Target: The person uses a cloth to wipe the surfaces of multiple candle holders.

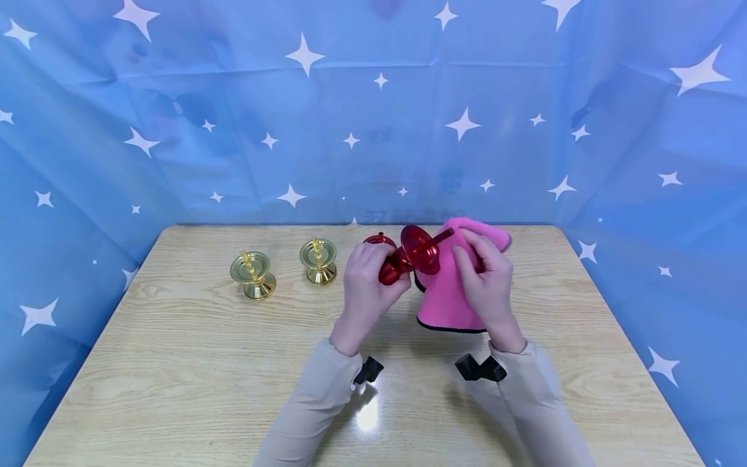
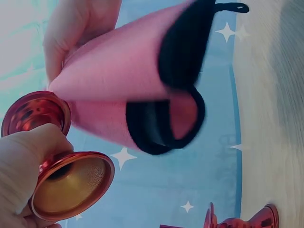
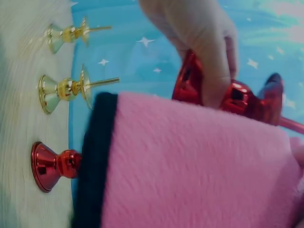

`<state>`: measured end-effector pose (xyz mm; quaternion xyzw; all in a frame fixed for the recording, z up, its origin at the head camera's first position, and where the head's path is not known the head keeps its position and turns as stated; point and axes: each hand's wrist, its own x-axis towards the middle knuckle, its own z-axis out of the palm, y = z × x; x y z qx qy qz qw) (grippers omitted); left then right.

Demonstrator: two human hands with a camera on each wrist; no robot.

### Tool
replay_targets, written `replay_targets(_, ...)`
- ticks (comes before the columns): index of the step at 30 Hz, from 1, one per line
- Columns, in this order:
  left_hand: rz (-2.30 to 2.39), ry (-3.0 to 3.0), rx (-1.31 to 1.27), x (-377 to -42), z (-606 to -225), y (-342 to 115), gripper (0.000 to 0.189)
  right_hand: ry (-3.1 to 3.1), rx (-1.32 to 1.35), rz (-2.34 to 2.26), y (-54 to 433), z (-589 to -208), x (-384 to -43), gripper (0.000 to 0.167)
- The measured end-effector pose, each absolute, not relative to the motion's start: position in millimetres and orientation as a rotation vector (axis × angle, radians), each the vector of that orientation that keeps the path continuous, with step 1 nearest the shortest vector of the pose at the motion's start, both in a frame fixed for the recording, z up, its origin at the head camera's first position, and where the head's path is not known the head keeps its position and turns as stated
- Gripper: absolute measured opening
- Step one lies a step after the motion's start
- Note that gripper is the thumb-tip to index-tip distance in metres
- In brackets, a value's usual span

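My left hand (image 1: 369,279) grips a shiny red metal candle holder (image 1: 419,250) around its stem, tilted above the table with its spike pointing right. In the left wrist view the holder's hollow base (image 2: 76,187) faces the camera. My right hand (image 1: 489,279) pinches a pink fuzzy cloth (image 1: 446,305) with black edging, which hangs folded beside the holder's spike. Seen from the right wrist, the cloth (image 3: 190,161) covers part of the holder (image 3: 240,99). Behind my left hand stands a second red candle holder (image 1: 379,239), partly hidden.
Two gold candle holders (image 1: 253,272) (image 1: 318,261) stand upright on the wooden table (image 1: 192,363), left of my hands. A blue curtain with white stars (image 1: 327,130) surrounds the table's back and sides. A small black loop (image 2: 232,7) sticks out from the cloth.
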<state>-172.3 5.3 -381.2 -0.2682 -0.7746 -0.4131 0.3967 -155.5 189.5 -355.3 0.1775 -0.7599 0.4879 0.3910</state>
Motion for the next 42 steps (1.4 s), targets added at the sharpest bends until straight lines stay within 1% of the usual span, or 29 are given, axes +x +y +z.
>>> replay_targets(6,-0.980,-1.946,-0.702,-172.4,-382.0,6.1,0.026,-2.046,0.646,1.150,190.1,-353.8,-157.6,0.016)
replay_targets(12,-0.930,-1.956,-0.725,-174.2,-383.9,5.7,0.023,-2.136,0.787,1.110,193.1,-350.4,-156.7,0.027)
replay_targets(17,-0.892,-1.995,-0.715,-175.5,-387.2,5.3,0.022,-2.203,0.832,1.104,194.4,-348.7,-146.0,0.031)
replay_targets(23,-0.871,-1.989,-0.676,-177.4,-386.9,2.8,0.024,-2.110,0.870,1.202,187.3,-348.4,-135.8,0.028)
replay_targets(27,-0.930,-1.941,-0.694,-178.4,-386.2,0.0,0.026,-2.072,0.910,1.116,184.7,-347.8,-134.1,0.027)
replay_targets(31,-1.039,-1.871,-0.763,-178.8,-387.9,-1.4,0.026,-2.041,0.930,0.937,187.7,-345.9,-140.3,0.027)
replay_targets(36,-1.182,-1.872,-0.839,-178.2,-391.3,-1.3,0.026,-1.972,0.926,0.780,194.3,-350.6,-157.1,0.028)
replay_targets(42,-1.265,-1.978,-0.869,-175.6,-391.0,-1.9,0.029,-1.844,0.852,0.841,199.7,-362.9,-175.0,0.025)
